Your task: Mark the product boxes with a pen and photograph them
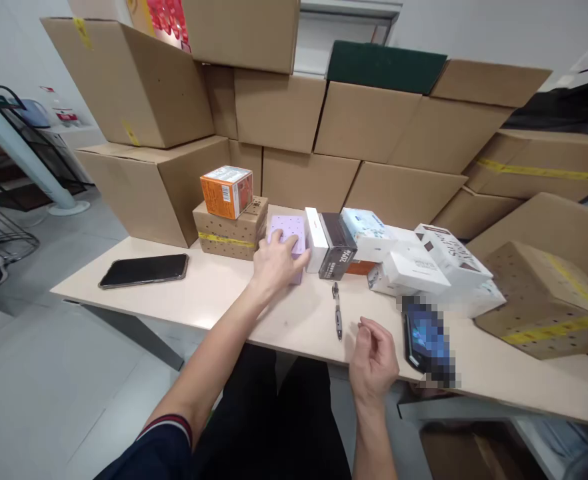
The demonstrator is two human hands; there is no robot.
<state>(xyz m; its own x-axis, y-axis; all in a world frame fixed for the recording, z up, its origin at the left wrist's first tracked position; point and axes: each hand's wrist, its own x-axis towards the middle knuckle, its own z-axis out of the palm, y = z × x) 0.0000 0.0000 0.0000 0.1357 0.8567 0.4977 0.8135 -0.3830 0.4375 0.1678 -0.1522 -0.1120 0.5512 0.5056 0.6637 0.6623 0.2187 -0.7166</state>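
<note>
My left hand reaches over a small purple box and grips it, fingers on its top and thumb at its right side. The box is tucked between a brown cardboard box and an upright white box. My right hand rests at the table's front edge, curled into a loose fist with nothing visible in it. Closest to it are a pen lying on the table and a dark device with a lit, blurred screen.
An orange box sits on the brown box. A black phone lies at the table's left. Right of the white box stand a black box and several white boxes. Large cartons form a wall behind the table.
</note>
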